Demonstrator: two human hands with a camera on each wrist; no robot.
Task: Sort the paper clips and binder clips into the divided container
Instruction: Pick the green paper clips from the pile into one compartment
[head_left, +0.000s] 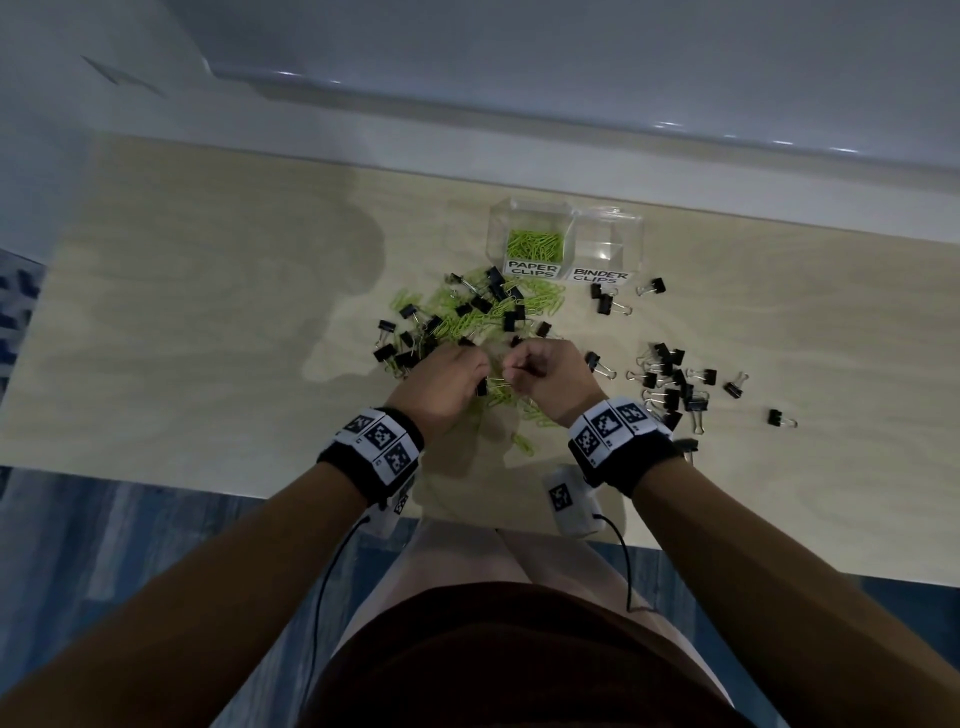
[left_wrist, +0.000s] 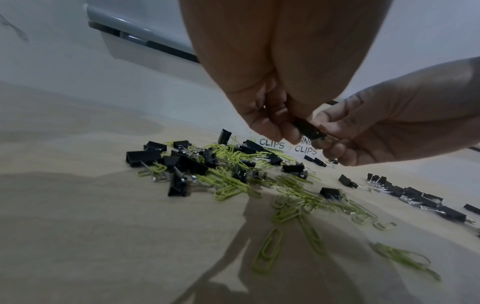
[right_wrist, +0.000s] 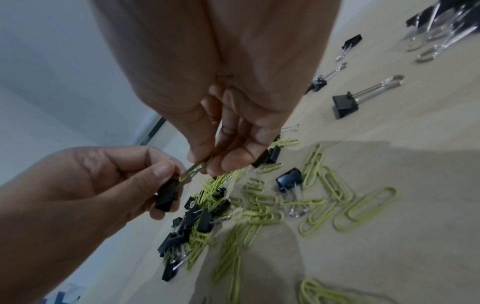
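Both hands meet just above the mixed pile (head_left: 467, 312) of green paper clips and black binder clips. My left hand (head_left: 483, 374) (left_wrist: 291, 131) grips the black body of one binder clip (left_wrist: 309, 128) (right_wrist: 166, 197). My right hand (head_left: 511, 371) (right_wrist: 205, 164) pinches the thin wire sticking out of that clip; whether it is the clip's handle or a caught paper clip is unclear. The clear divided container (head_left: 571, 213) stands behind the pile. Its compartment labelled PAPER CLIPS holds green paper clips (head_left: 535, 244); the compartment labelled BINDER CLIPS (head_left: 605, 244) looks bare.
A separate group of binder clips (head_left: 670, 384) lies to the right of my right hand, with a few strays (head_left: 608, 301) in front of the container. Loose paper clips (head_left: 522, 441) trail toward the table's near edge (head_left: 260, 493). A wall runs behind the table.
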